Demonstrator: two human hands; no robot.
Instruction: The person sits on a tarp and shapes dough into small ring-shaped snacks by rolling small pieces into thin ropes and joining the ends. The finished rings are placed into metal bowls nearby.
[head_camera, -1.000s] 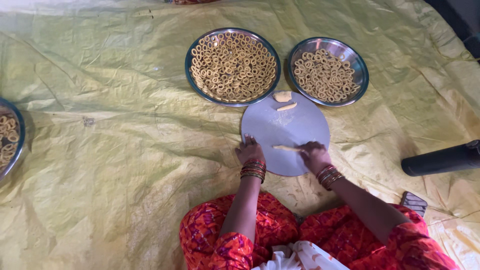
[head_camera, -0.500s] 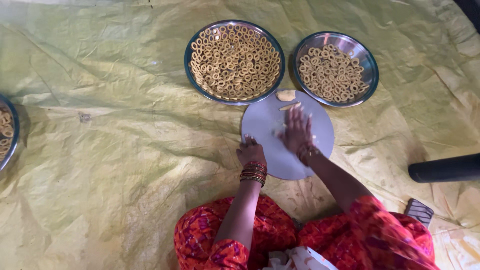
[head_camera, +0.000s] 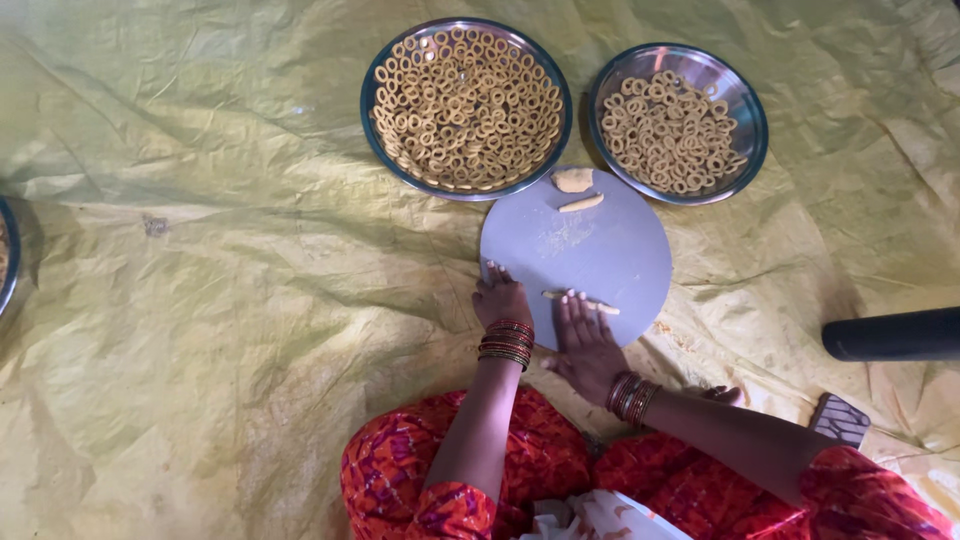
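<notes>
Pulled back toward the near edge of the round grey board (head_camera: 600, 250) since half a second ago: right hand (head_camera: 588, 345), now flat and open, fingertips pressing on a thin dough rope (head_camera: 582, 301). Left hand (head_camera: 502, 303) resting at the board's near left edge, fingers loosely open, holding nothing. Small dough lump (head_camera: 573, 180) and short dough stick (head_camera: 581, 204) at the far edge. Beyond those, two metal plates of dough rings, big plate (head_camera: 466, 190) left, smaller plate (head_camera: 750, 100) right. Yellow sheet (head_camera: 220, 300) under everything.
</notes>
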